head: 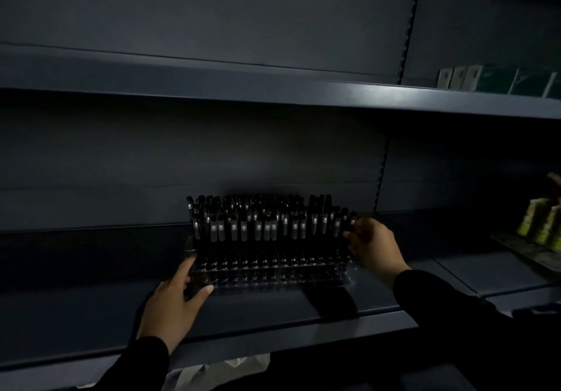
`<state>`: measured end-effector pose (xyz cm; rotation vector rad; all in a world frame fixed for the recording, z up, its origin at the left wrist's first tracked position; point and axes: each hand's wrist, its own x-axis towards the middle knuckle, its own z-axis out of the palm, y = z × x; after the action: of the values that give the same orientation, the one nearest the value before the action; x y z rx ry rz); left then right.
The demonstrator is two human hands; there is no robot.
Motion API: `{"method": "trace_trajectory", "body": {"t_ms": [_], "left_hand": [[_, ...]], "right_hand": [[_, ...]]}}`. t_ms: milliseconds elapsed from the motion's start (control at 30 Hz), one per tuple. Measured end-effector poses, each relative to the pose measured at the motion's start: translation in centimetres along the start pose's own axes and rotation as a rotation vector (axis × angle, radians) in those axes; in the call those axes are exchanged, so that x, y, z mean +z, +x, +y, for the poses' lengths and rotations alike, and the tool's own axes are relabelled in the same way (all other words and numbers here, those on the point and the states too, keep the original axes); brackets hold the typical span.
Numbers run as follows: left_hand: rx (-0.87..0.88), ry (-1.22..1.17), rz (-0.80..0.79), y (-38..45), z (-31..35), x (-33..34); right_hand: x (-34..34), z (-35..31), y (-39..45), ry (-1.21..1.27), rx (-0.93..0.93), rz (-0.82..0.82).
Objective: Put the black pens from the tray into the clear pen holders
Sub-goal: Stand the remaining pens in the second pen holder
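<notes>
A clear stepped pen holder [273, 281] stands on the dark shelf [91, 314], filled with several rows of upright black pens [261, 223]. My left hand [174, 302] grips the holder's front left corner, thumb along its front edge. My right hand [375, 246] is at the holder's right end, fingers curled against the rightmost pens and the holder's side. The scene is dim, so I cannot tell whether those fingers pinch a single pen or the holder wall. No separate tray is in view.
An upper shelf [273, 99] overhangs the holder. Packaged goods [473, 79] sit on it at the far right. Green and yellow packs [543, 223] stand on the neighbouring shelf bay at the right. Something pale [224, 369] lies below the shelf's front edge.
</notes>
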<state>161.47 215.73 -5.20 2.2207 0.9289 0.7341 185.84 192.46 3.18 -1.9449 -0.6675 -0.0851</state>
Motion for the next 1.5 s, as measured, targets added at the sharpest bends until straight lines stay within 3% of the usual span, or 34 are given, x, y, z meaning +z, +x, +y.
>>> {"method": "trace_trajectory", "body": {"t_ms": [233, 367, 467, 567, 667, 767, 867, 967, 1067, 1133, 1300, 1400, 1500], "left_hand": [[0.019, -0.008, 0.015, -0.8, 0.6, -0.2], [0.101, -0.058, 0.118, -4.9, 0.7, -0.1], [0.264, 0.01, 0.19, -9.4, -1.5, 1.3], [0.333, 0.058, 0.159, -14.0, -5.1, 3.0], [0.194, 0.1, -0.04, -18.4, -8.7, 4.9], [-0.122, 0.151, -0.268, -22.0, -11.9, 6.8], [-0.346, 0.141, -0.371, -24.4, -14.1, 8.5], [-0.47, -0.048, -0.404, -25.9, -14.6, 9.6], [-0.502, -0.2, -0.379, -26.3, -14.2, 10.2], [-0.522, -0.248, -0.37, -26.5, -14.1, 10.5], [-0.547, -0.262, -0.346, -26.7, -14.5, 10.8], [-0.557, -0.269, -0.34, -26.8, -14.4, 10.8], [-0.551, -0.271, -0.343, -26.8, -14.3, 10.8]], "right_hand": [[-0.1, 0.8, -0.5, 0.042, 0.051, -0.017], [-0.5, 0.7, -3.6, 0.172, 0.183, -0.057], [0.2, 0.5, -8.6, 0.209, 0.1, -0.093], [2.1, 1.6, -13.9, 0.251, -0.012, -0.145], [4.7, 3.9, -18.4, 0.222, -0.077, -0.259], [7.9, 7.4, -23.1, 0.141, -0.04, -0.44], [11.3, 12.3, -26.9, -0.062, -0.087, -0.6], [13.3, 15.3, -30.1, -0.231, -0.083, -0.834], [15.5, 17.3, -32.6, -0.264, 0.039, -1.056], [16.8, 17.7, -34.0, -0.083, 0.31, -1.143], [19.1, 17.4, -36.0, 0.022, 0.421, -1.141], [20.2, 17.1, -35.9, 0.092, 0.59, -1.188], [20.5, 18.0, -35.7, 0.02, 0.614, -1.224]]}}
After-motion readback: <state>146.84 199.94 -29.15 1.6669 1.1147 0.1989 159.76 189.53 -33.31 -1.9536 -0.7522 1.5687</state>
